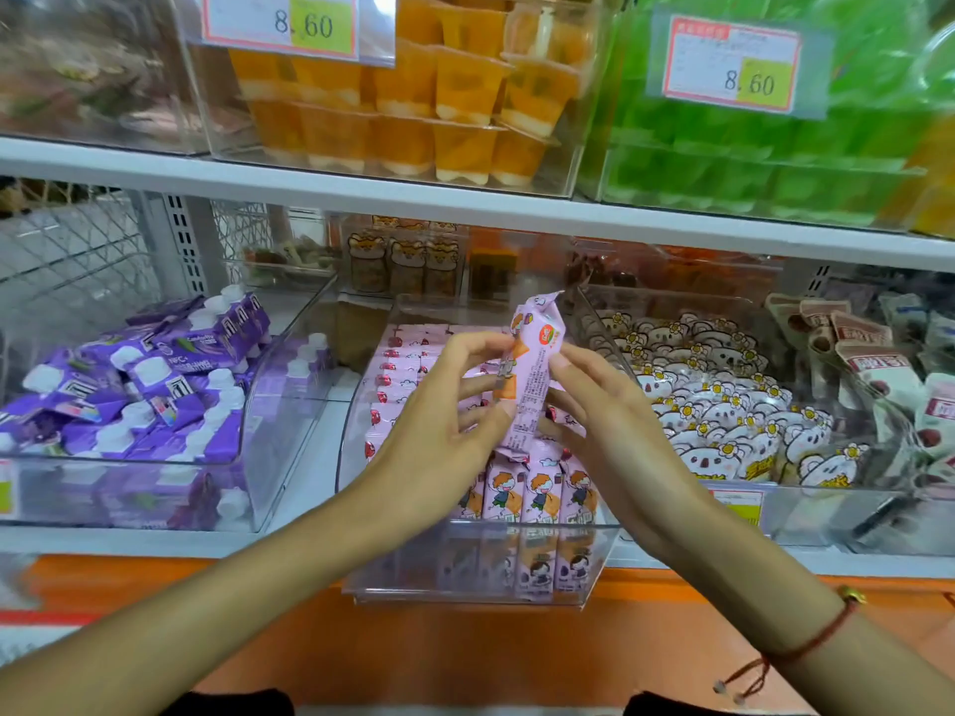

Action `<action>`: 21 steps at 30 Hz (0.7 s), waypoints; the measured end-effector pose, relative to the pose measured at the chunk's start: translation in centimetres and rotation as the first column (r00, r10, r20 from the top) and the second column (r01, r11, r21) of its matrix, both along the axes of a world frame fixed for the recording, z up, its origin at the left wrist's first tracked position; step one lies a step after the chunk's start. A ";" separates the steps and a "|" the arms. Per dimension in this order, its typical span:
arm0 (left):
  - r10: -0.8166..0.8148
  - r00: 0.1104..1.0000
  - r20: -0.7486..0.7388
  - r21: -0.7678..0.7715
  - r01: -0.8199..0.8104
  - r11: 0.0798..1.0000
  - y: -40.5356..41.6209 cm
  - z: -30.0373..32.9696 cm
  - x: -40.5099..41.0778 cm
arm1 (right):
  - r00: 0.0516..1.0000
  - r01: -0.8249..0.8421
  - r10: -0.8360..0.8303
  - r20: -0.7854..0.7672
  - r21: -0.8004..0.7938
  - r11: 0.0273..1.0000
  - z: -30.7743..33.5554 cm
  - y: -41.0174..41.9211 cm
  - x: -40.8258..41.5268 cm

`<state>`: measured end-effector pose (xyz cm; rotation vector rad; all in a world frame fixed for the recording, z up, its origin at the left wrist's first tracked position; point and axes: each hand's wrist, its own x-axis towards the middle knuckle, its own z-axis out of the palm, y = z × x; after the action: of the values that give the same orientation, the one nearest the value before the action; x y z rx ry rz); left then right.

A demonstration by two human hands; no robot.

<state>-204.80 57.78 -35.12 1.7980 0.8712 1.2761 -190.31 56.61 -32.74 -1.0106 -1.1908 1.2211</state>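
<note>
Currently holding one pink snack packet upright, just above the clear bin of matching packets. Pinching it from both sides: left hand on the left edge, right hand on the right, fingers curled. Probably squaring it up before shelving. Next, likely needing lowering into the standing front row without toppling neighbours.

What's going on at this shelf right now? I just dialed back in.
A person holds one pink snack packet roughly upright, the left hand and right hand pinching its sides, just above the clear bin of matching packets on the lower shelf. The packet is out of the bin. Purple pouches fill the bin to the left, bear-shaped packets the one to the right.
</note>
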 end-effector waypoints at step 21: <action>-0.055 0.941 0.334 -0.620 0.264 0.739 0.0 1.0 0.0 | 0.984 0.097 -0.097 0.147 0.006 0.995 -0.4 -0.1 0.1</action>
<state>-204.84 57.82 -34.14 1.0533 0.8322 0.9214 -190.17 56.54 -33.14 -1.1628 -1.2398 1.0855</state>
